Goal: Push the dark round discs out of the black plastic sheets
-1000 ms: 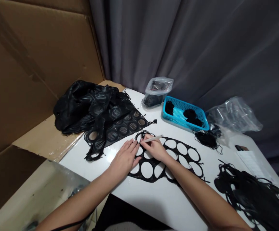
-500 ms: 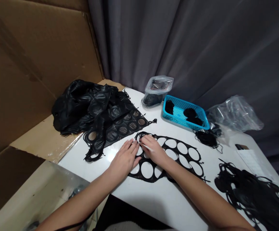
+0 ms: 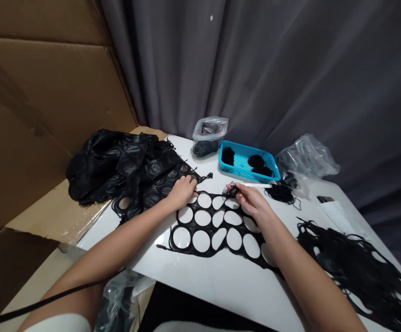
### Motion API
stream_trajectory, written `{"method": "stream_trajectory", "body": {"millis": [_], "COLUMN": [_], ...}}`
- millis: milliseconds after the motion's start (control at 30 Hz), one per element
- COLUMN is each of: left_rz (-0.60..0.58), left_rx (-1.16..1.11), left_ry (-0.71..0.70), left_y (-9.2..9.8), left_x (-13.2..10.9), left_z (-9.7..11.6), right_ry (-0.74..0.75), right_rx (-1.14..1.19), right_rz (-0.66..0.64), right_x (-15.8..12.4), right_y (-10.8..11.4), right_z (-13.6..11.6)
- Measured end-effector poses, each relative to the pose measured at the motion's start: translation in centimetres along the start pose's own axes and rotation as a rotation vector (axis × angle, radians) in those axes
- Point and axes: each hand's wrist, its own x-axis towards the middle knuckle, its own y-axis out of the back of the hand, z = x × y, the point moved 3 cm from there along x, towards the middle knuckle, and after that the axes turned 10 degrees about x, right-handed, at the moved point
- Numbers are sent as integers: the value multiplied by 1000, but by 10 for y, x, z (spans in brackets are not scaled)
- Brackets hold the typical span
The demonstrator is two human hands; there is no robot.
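Observation:
A black rubber sheet (image 3: 217,229) with round holes cut out lies flat on the white table (image 3: 221,281) in front of me. My left hand (image 3: 181,191) rests on the sheet's far left corner, fingers curled down onto it. My right hand (image 3: 250,199) hovers over the sheet's far edge and pinches a small black ring (image 3: 230,190) between its fingertips. A pale thin stick seen earlier in that hand is not clearly visible.
A heap of black punched sheets (image 3: 127,166) lies at the left on cardboard. At the back stand a blue basket (image 3: 247,162) with black pieces, a small plastic bag (image 3: 207,136) and a crumpled clear bag (image 3: 307,157). Black scrap strands (image 3: 356,272) lie at right.
My view has shifted. My right hand left the sheet's left corner and moved right, lifting a small black ring. My left hand slid up to the sheet's far left corner.

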Motion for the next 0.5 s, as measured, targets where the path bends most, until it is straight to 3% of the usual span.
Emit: {"method": "stream_trajectory", "body": {"millis": [133, 267, 400, 500], "left_rz": [-46, 27, 103, 109], "left_rx": [-44, -42, -34, -34], "left_ry": [-43, 17, 21, -29], "left_y": [-10, 3, 23, 23], "left_x": [23, 26, -2, -46], "left_z": [-9, -22, -18, 7], "right_ry": [-148, -180, -179, -168], "right_rx": [211, 426, 499, 439], "right_rz": [25, 103, 114, 1], "right_x": [-20, -28, -32, -35], "right_y": [20, 19, 3, -8], "right_z": [0, 3, 16, 29]}}
